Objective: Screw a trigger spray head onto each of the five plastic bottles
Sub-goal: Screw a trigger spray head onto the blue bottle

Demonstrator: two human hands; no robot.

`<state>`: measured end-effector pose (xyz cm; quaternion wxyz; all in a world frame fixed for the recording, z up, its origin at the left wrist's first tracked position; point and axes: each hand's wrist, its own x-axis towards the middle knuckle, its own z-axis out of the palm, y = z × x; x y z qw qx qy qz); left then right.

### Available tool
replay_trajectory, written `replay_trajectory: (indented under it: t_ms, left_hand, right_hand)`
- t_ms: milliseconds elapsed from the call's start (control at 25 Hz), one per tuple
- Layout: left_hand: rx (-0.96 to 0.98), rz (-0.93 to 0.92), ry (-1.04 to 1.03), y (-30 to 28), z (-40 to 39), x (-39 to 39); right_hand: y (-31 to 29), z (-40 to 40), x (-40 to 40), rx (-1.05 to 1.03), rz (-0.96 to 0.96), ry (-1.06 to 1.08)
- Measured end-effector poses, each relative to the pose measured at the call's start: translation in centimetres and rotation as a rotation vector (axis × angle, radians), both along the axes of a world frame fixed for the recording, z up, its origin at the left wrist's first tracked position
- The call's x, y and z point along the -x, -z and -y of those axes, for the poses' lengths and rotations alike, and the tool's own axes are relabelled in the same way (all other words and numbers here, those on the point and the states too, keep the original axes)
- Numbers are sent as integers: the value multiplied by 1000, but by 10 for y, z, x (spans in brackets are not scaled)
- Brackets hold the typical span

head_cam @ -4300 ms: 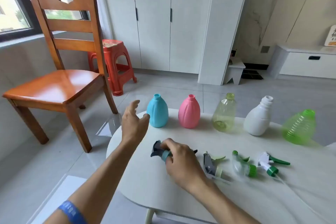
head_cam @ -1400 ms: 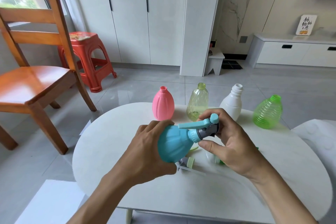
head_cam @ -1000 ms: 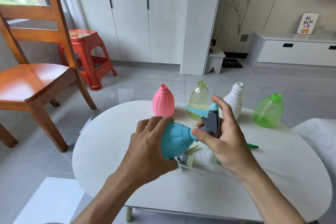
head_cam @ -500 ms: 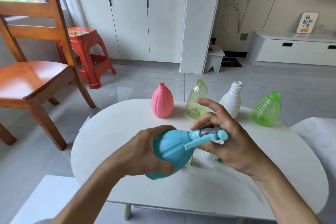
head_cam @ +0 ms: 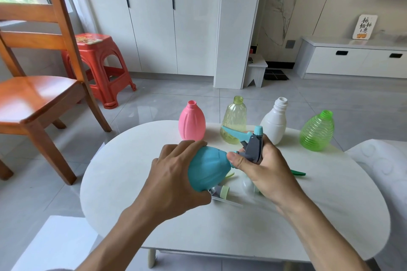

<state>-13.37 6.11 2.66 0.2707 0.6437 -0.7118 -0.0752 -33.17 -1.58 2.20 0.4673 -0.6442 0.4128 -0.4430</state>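
Your left hand (head_cam: 176, 174) is wrapped around the body of the blue bottle (head_cam: 208, 170), fingers curled over its far side, holding it tipped on its side above the table (head_cam: 123, 182) with the neck pointing to your right. Your right hand (head_cam: 267, 169) is clamped on the blue-and-grey spray head (head_cam: 251, 144) that sits at the bottle's neck: the thumb presses against the collar where head meets bottle, and the fingers curl behind the grey body. The blue trigger lever points up and away to the left, toward the row of bottles. Whether the collar is fully seated on the neck you cannot tell, since your thumb covers the joint.

Four uncapped bottles stand upright in a row along the far edge of the table: the pink bottle (head_cam: 192, 122), the yellow clear bottle (head_cam: 234, 119), the white bottle (head_cam: 274, 122) and the green ribbed bottle (head_cam: 317, 131). None of them has a head on.

Loose spray heads lie on the table below your hands, mostly hidden. A pale green collar with a clear tube (head_cam: 222, 192) shows under the blue bottle, and a dark green trigger tip (head_cam: 298, 172) sticks out to the right of your right hand.

A wooden chair (head_cam: 33, 94) and a red stool (head_cam: 99, 66) stand on the floor to the left, well apart from the table.
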Motion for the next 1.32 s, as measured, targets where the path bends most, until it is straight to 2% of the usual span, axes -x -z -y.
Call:
replay_trajectory:
  t_ms: [120, 200, 360, 480, 600, 760, 840, 1040, 1120, 1200, 1320]
  left_hand:
    - [8, 47, 14, -3, 1, 0]
    - [-60, -56, 45, -6, 2, -5]
    - [-314, -314, 154, -14, 4, -18]
    - [-345, -392, 201, -16, 3, -17]
    - [-306, -367, 187, -14, 3, -17]
    - [-189, -139, 134, -6, 1, -15]
    - [-137, -68, 145, -4, 1, -13]
    - [-305, -264, 140, -9, 7, -22]
    - [-299, -274, 136, -10, 5, -22]
    - [-214, -196, 151, -8, 4, -18]
    - [-113, -90, 152, -6, 2, -11]
  right_hand:
    - [-5, 2, 6, 3, 57, -67]
    - [-10, 1, 10, 64, 77, -170]
    - [-20, 2, 21, 191, -9, -347]
    - [-27, 1, 27, 221, 5, -387]
    - [-31, 0, 29, 180, -10, -445]
    - [-23, -2, 26, 344, -333, -320]
    - [-23, -1, 25, 374, -342, -284]
    - [-30, 8, 39, 675, -351, -306]
    - [-29, 9, 42, 623, -321, -287]
    - [-25, 7, 38, 546, -318, -293]
    - [-19, 4, 31, 564, -352, -303]
